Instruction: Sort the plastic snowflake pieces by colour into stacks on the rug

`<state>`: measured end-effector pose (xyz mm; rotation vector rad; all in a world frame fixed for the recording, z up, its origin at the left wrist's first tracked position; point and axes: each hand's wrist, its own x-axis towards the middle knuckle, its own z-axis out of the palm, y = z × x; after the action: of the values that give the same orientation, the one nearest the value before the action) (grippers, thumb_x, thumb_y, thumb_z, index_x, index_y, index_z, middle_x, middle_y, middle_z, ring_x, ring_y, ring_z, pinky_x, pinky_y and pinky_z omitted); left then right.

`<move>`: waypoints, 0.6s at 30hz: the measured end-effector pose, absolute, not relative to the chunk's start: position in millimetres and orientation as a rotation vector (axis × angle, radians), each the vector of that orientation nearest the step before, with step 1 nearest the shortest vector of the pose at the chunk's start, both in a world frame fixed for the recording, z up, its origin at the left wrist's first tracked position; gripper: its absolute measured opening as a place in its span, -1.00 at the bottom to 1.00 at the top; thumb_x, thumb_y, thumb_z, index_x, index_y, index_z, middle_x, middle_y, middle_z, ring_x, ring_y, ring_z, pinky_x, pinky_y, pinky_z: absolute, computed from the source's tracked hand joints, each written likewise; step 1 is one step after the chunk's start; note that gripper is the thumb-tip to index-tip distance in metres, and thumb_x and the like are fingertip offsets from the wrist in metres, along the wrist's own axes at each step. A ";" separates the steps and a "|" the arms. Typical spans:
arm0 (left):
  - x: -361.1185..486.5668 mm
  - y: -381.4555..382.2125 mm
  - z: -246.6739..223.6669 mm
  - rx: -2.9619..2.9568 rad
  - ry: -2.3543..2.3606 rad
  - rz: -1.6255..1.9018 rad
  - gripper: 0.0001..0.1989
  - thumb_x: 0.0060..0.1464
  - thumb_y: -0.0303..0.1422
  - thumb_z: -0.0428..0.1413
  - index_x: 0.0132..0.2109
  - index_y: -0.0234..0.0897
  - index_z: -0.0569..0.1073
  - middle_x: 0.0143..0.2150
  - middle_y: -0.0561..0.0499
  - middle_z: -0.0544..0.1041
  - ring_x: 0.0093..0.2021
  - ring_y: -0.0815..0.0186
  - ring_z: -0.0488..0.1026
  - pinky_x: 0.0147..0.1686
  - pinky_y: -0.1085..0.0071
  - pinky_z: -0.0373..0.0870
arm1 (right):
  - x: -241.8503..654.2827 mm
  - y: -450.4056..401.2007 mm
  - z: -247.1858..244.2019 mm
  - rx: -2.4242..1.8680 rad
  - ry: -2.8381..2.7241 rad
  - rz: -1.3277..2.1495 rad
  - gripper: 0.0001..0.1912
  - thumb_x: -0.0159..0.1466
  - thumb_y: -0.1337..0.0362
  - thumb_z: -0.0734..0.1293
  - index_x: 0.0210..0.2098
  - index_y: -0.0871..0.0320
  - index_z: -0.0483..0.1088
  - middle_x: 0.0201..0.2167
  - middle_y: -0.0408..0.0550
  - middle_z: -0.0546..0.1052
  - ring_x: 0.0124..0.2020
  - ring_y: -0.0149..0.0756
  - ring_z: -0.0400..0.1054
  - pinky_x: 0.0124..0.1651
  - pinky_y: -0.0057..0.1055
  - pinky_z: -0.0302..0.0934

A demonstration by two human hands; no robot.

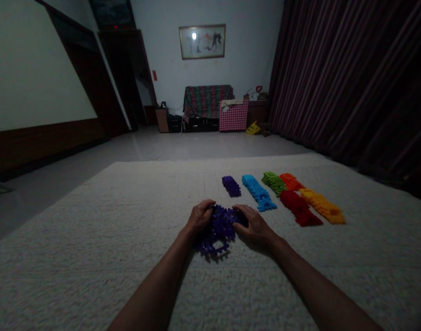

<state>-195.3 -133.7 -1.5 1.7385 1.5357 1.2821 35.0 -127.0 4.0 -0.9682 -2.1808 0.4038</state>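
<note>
A loose heap of purple interlocking plastic pieces point(221, 224) lies on the pale quilted cover, with a notched piece with an opening in it at the near end. My left hand point(200, 217) is curled around the heap's left edge, thumb against the pieces. From the right, my right hand point(252, 225) closes its thumb and fingers on purple pieces at that side; its palm hides part of them. Just beyond my hands lies a neat purple stack point(231, 186). A blue row of similar pieces point(258, 192) is to its right.
Farther right lie green point(274, 183), orange point(291, 181), red point(298, 208) and yellow point(322, 206) groups of pieces, close together. The cover point(127, 220) ends at the grey floor point(196, 145). A dark curtain point(327, 69) hangs on the right; cloth-draped furniture point(208, 101) stands against the back wall.
</note>
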 end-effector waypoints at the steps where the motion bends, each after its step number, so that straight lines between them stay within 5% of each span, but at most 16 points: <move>1: -196.0 -134.8 -2.1 1.760 1.532 1.287 -0.63 0.03 -0.58 0.05 -0.05 -0.26 0.58 0.01 -0.06 0.61 0.06 0.24 0.51 0.17 0.26 0.36 | 34.4 -126.4 3.5 -0.961 -2.180 0.399 -0.50 0.14 0.27 0.35 0.08 0.17 0.37 0.04 0.13 0.49 0.08 -0.05 0.36 0.17 -0.06 0.21; 18: -195.6 -138.6 -5.4 1.945 1.536 1.277 -0.65 0.05 -0.61 0.01 -0.12 -0.25 0.60 -0.14 -0.02 0.64 -0.11 0.31 0.56 -0.01 0.37 0.46 | 15.0 -126.0 0.5 -0.928 -2.132 0.411 -0.62 0.21 0.26 0.35 0.03 0.13 0.38 -0.02 0.08 0.53 0.01 -0.09 0.41 0.10 -0.10 0.27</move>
<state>-195.6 -138.6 -5.4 1.9447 1.5356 1.2772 15.0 -126.0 0.5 -0.9285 -2.1316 0.4105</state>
